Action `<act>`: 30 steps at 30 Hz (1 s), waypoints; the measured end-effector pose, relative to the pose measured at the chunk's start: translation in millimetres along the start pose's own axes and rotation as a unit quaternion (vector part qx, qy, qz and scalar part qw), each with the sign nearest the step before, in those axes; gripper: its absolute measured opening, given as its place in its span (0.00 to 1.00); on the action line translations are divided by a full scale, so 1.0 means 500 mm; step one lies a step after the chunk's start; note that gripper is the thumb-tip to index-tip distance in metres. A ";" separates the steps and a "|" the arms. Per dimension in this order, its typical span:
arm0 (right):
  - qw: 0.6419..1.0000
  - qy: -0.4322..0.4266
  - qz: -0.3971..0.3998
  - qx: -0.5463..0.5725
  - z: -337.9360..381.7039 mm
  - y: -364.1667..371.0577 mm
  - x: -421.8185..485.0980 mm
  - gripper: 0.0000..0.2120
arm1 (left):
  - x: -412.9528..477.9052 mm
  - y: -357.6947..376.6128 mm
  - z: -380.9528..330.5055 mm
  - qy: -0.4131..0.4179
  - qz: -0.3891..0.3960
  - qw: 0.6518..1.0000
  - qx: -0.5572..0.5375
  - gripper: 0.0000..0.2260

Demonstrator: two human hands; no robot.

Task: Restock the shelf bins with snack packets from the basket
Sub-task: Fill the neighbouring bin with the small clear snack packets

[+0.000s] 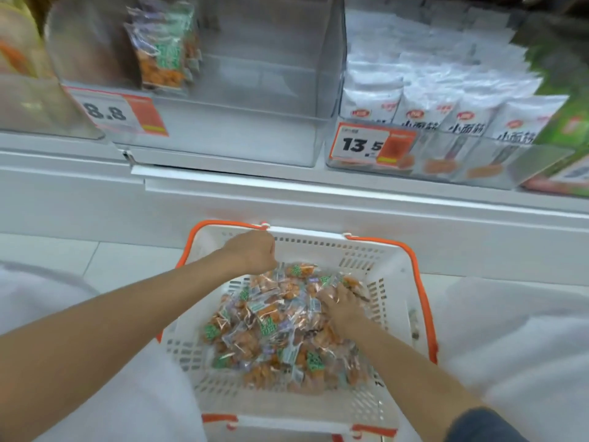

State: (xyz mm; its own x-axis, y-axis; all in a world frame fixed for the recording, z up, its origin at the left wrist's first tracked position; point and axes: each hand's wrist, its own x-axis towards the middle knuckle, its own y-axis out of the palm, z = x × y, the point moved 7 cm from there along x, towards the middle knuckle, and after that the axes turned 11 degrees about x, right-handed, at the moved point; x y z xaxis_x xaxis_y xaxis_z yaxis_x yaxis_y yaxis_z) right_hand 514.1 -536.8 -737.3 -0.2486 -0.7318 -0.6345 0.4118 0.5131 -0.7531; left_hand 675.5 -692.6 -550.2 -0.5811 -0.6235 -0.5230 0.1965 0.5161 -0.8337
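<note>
"What were the hands doing?"
"The right grip (342,309) clutched snack packets (271,330) in the heap. The left grip (253,252) was curled at the heap's far edge; whether it held anything, I couldn't tell."
"And progress?"
"Barely begun, I'd judge. The basket (318,232) beneath them was still heaped, and the bin (261,74) above and beyond held few."

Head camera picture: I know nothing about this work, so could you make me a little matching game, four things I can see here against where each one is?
Things:
1. basket
2. white packets
3. 8.8 price tag
4. right hand

Places:
A. on the pile of snack packets
B. on the floor in front of the shelf
C. in the bin marked 13.5
D. on the front of the nearly empty clear bin

Pairs: 1-B, 2-C, 3-D, 4-A.
</note>
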 end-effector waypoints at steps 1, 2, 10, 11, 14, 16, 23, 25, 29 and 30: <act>1.000 -0.007 -0.011 0.004 0.011 -0.007 0.003 0.34 | 0.001 0.009 -0.001 0.001 0.007 1.000 0.004 0.05; 0.999 -0.007 -0.028 0.014 0.021 -0.018 0.008 0.32 | 0.001 0.015 -0.002 0.001 0.012 1.000 0.005 0.05; 0.993 0.034 -0.113 0.003 -0.004 -0.025 0.022 0.38 | -0.024 0.014 0.002 0.004 0.018 1.000 -0.007 0.09; 0.990 0.015 -0.136 -0.024 0.004 -0.039 0.022 0.36 | -0.029 0.007 0.008 0.002 0.014 1.000 -0.008 0.09; 0.986 -0.010 -0.165 -0.017 0.023 -0.074 0.014 0.31 | -0.043 -0.014 0.021 0.001 0.009 1.000 -0.008 0.06; 0.980 -0.011 -0.140 0.142 0.033 -0.098 0.001 0.25 | -0.053 -0.031 0.025 0.003 0.006 1.000 -0.013 0.04; 0.861 -0.045 0.035 0.506 0.185 -0.295 -0.134 0.03 | -0.132 -0.132 0.023 0.072 -0.013 0.991 -0.114 0.22; 0.803 -0.049 0.099 0.585 0.221 -0.339 -0.198 0.09 | -0.145 -0.143 0.018 0.108 -0.021 0.989 -0.095 0.30; 0.704 -0.071 0.166 0.687 0.256 -0.375 -0.265 0.10 | -0.137 -0.134 -0.019 0.175 -0.037 0.980 -0.089 0.21; 0.692 -0.072 0.155 0.701 0.261 -0.380 -0.264 0.09 | -0.133 -0.137 -0.024 0.186 -0.052 0.975 -0.108 0.13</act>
State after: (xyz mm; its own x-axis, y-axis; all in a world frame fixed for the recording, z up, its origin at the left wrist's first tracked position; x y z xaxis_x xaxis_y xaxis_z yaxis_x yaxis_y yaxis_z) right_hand 583.3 -596.1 -487.7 0.0917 -0.7731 -0.6277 0.8972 -0.2093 0.3888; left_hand 691.2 -679.3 -456.3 -0.8428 -0.4442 -0.3039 -0.0265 0.5982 -0.8009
